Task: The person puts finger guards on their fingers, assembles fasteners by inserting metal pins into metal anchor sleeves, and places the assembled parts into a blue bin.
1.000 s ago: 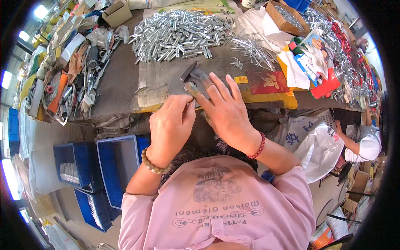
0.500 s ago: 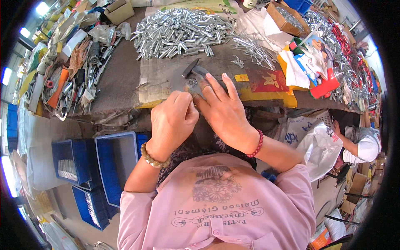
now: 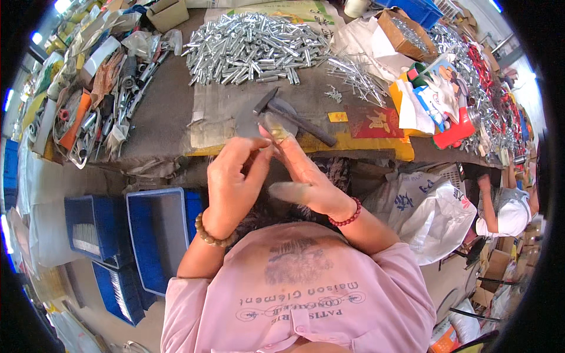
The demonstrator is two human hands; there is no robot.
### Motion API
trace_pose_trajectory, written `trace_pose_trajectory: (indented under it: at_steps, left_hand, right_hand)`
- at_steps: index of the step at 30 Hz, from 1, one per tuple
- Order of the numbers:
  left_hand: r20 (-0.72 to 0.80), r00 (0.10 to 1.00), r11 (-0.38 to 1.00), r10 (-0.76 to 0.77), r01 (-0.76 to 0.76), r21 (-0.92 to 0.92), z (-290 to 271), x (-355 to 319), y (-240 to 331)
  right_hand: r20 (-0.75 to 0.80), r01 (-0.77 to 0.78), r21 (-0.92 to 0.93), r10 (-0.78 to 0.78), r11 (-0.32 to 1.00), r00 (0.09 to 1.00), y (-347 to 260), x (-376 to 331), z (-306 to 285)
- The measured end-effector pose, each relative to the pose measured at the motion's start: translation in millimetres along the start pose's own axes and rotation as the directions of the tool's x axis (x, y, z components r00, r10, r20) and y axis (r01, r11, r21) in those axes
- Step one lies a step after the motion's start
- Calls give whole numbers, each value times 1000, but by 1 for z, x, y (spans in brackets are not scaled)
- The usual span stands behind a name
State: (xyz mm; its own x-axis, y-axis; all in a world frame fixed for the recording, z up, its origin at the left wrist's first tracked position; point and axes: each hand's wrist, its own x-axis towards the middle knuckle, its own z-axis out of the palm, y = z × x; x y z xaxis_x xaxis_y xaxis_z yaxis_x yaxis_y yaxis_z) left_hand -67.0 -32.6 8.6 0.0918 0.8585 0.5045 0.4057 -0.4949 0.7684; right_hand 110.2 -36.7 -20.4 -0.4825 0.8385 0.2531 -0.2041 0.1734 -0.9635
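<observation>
Left hand (image 3: 232,179) and right hand (image 3: 306,176) meet at the desk's (image 3: 165,117) near edge, fingers pinched on a small metal piece (image 3: 272,126); hammer (image 3: 291,115) just beyond.

Hammer (image 3: 292,116) on table (image 3: 165,117), pile of metal tubes (image 3: 253,47) behind it, bins (image 3: 147,235) below left.

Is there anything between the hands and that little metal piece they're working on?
Nothing visible. The left hand and right hand already meet on the small metal piece, pinched at their fingertips above the bench edge. The hammer lies just beyond it on the bench, not between.
</observation>
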Motion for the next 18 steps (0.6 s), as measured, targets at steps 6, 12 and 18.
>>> trace_pose_trajectory:
  at_steps: [6,12,18]
  left_hand:
    - [26,999,997,-42,41,69,7,1,8]
    - [52,997,982,60,-68,177,14,-1,-5]
    - [63,997,976,33,-46,214,16,2,-1]
  right_hand:
    - [-65,6,171,5,985,998,6,2,7]
    - [-139,-5,-171,-19,985,990,13,2,8]
    - [-111,50,-498,-122,866,986,9,6,4]
